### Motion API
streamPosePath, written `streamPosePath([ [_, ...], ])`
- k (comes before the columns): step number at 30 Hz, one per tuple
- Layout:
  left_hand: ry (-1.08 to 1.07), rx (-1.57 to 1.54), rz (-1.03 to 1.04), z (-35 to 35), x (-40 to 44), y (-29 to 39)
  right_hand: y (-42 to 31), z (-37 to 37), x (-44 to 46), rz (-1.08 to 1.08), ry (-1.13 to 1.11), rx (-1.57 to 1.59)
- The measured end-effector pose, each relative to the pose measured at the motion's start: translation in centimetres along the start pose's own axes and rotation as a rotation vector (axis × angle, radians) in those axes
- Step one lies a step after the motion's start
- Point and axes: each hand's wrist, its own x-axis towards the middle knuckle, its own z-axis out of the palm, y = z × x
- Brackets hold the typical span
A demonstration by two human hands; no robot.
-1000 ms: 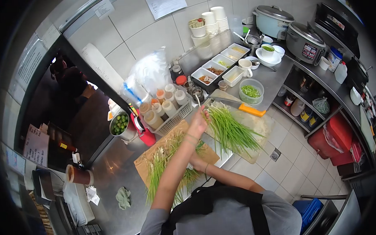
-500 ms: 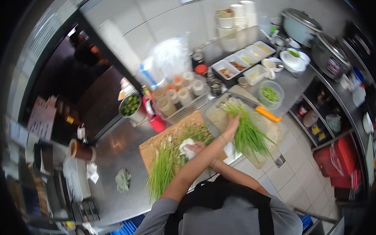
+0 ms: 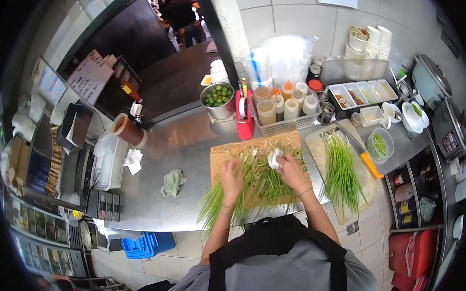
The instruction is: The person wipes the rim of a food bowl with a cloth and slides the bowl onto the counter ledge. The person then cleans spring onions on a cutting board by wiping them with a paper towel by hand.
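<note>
My left hand (image 3: 231, 182) is over the left part of the brown board (image 3: 218, 146), its fingers bent but apart, beside untrimmed green stalks (image 3: 213, 202). No held item shows in it. My right hand (image 3: 291, 175) grips a crumpled white cloth or tissue (image 3: 275, 158) above the tangled stalks and roots (image 3: 260, 178) on the same board. To the right, a bundle of long scallions (image 3: 341, 172) lies on a pale cutting board (image 3: 319, 147), with an orange-handled knife (image 3: 369, 164) along its right side.
Behind the boards stands a basket (image 3: 286, 125) of squeeze bottles, with a pot of green fruit (image 3: 218, 101) to its left. A tub of chopped greens (image 3: 380, 145) is at the right. A crumpled green cloth (image 3: 173, 183) lies left on the steel counter.
My left hand has left the scallions on the pale board and moved left to the brown board. My arms are no longer crossed. The right hand still holds the white cloth or tissue; the view has turned left.
</note>
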Motion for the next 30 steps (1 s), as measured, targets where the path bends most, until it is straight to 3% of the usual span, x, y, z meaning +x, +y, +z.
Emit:
streamPosePath([
  [1, 0.047, 0.301, 0.099, -0.8, -0.5, -3.2, -0.1, 0.4, 0.1, 0.016, -0.072, -0.034],
  [4, -0.145, 0.528, -0.162, -2.4, -1.8, -5.4, -2.7, -0.2, 1.1, 0.066, 0.043, 0.02],
  [19, 0.053, 0.232, -0.225, -7.5, -1.6, -4.0, -3.5, -2.2, 0.9, 0.07, 0.095, 0.133],
  [22, -0.238, 0.384, -0.286, -7.4, -2.1, -5.2, -3.4, -2.2, 0.7, 0.047, 0.073, 0.124],
  [25, -0.116, 0.539, -0.096, -6.7, -2.9, -4.1, -3.1, -2.1, 0.7, 0.001, 0.079, 0.109],
  [27, -0.057, 0.361, 0.06, -5.6, -2.1, -2.0, -3.7, -1.9, 0.5, 0.003, 0.125, 0.133],
  [29, -0.16, -0.154, -0.009, -3.1, -1.1, 1.3, -3.9, -1.3, 0.4, 0.025, 0.161, 0.208],
  [30, -0.16, -0.218, 0.083, -1.6, -1.4, 3.0, -3.8, -1.0, 0.5, 0.028, 0.183, 0.246],
])
